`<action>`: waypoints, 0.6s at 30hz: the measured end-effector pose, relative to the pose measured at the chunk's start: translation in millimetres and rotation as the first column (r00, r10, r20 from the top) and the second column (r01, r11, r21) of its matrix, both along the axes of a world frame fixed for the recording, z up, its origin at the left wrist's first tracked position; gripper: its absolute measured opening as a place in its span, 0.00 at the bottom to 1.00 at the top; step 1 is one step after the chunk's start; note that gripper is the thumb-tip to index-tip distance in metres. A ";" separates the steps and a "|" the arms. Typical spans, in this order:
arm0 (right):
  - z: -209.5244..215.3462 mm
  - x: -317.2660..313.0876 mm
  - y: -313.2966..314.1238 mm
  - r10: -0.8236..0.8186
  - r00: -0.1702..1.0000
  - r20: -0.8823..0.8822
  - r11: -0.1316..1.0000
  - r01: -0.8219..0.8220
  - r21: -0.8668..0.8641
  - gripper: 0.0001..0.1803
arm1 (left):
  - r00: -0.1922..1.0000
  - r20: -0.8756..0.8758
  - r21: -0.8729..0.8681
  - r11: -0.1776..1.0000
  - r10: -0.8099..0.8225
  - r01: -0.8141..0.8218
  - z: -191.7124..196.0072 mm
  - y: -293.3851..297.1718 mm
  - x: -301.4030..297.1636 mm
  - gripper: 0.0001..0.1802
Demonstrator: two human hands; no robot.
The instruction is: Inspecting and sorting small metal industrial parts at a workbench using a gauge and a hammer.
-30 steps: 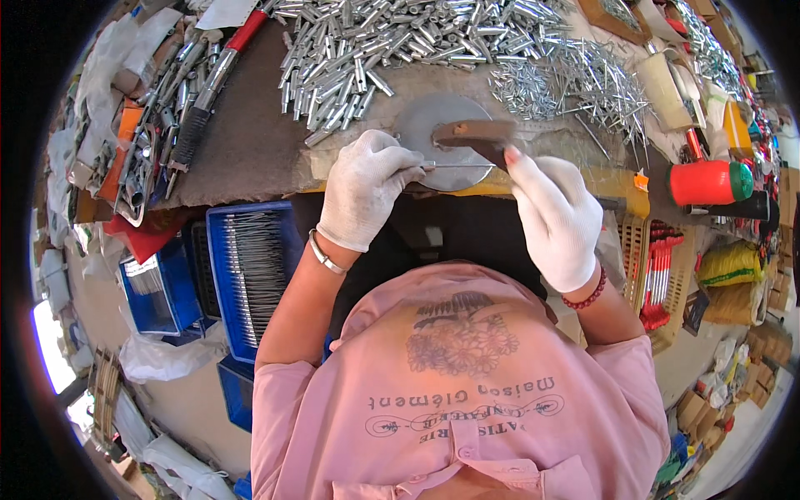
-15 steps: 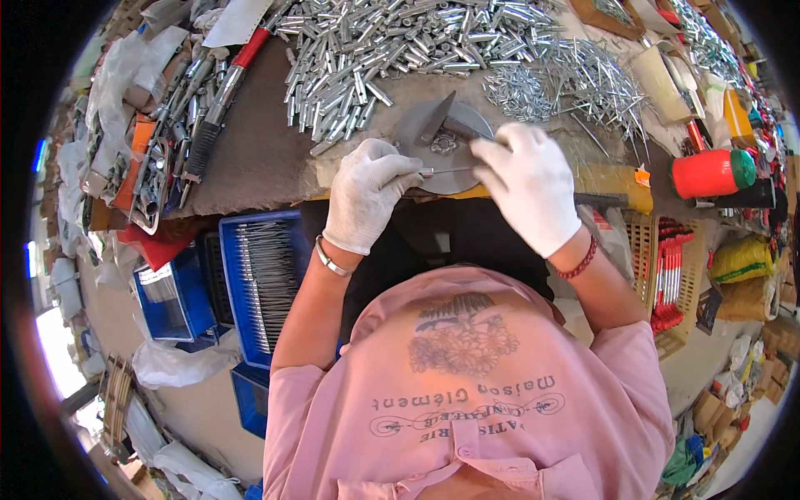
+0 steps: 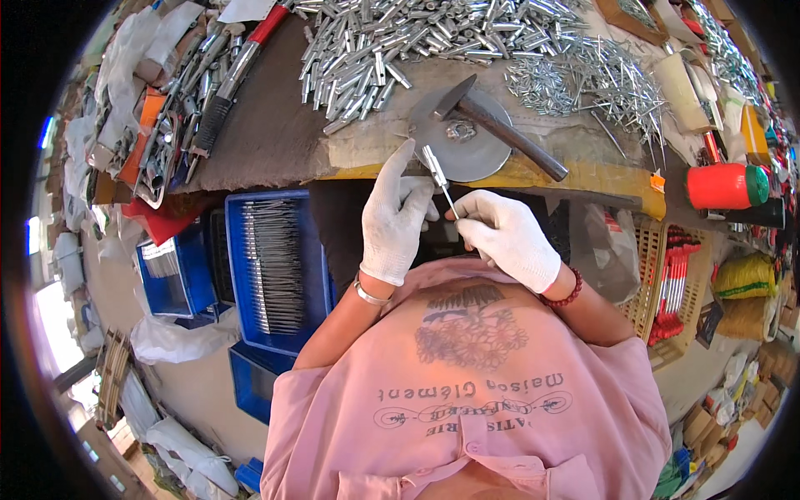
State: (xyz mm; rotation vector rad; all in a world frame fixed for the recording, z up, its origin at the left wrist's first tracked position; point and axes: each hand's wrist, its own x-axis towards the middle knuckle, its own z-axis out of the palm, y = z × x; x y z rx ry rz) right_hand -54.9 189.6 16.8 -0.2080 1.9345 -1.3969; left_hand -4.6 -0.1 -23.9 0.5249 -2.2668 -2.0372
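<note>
My left hand (image 3: 396, 218) and right hand (image 3: 508, 237), both gloved, pinch one thin metal pin (image 3: 439, 177) between them: left fingers closed on its upper end, right fingers on its lower end. Just beyond the hands, a hammer (image 3: 493, 125) lies on a round metal disc (image 3: 461, 137) at the tabletop (image 3: 275, 125) edge. Farther out lie piled tubes (image 3: 400, 42) and nails (image 3: 592, 79).
</note>
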 end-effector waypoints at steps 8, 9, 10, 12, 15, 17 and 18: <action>-4.1 6.5 -18.5 0.125 0.979 -0.161 0.992 -0.129 -0.012 0.16 | 0.995 0.008 0.261 0.960 0.098 -0.096 12.2 -20.8 10.9 0.34; -3.6 3.2 -15.0 0.084 0.981 -0.173 0.993 -0.097 -0.066 0.20 | 0.993 0.005 0.267 0.957 0.116 -0.113 13.2 -30.5 13.0 0.33; -1.4 -4.0 -10.0 0.072 0.960 -0.272 0.995 -0.089 -0.051 0.22 | 0.985 -0.014 0.293 0.942 0.173 -0.162 15.9 -39.3 15.1 0.31; -2.0 -14.6 -1.5 -0.068 0.965 -0.255 0.979 0.015 -0.203 0.26 | 0.971 0.047 0.236 0.943 0.233 -0.237 12.9 -72.9 31.3 0.30; -13.4 -32.3 5.6 -0.157 0.944 -0.290 0.972 0.095 -0.215 0.23 | 0.864 0.167 0.211 0.838 0.476 -0.503 -19.2 -123.2 72.9 0.31; -23.9 -35.9 10.6 -0.178 0.929 -0.323 0.963 0.097 -0.250 0.22 | 0.719 0.173 0.084 0.717 0.673 -0.692 -53.2 -150.7 106.6 0.29; -24.7 -34.5 9.5 -0.192 0.916 -0.351 0.966 0.114 -0.230 0.21 | 0.649 0.204 0.010 0.662 0.733 -0.750 -75.8 -166.8 123.8 0.28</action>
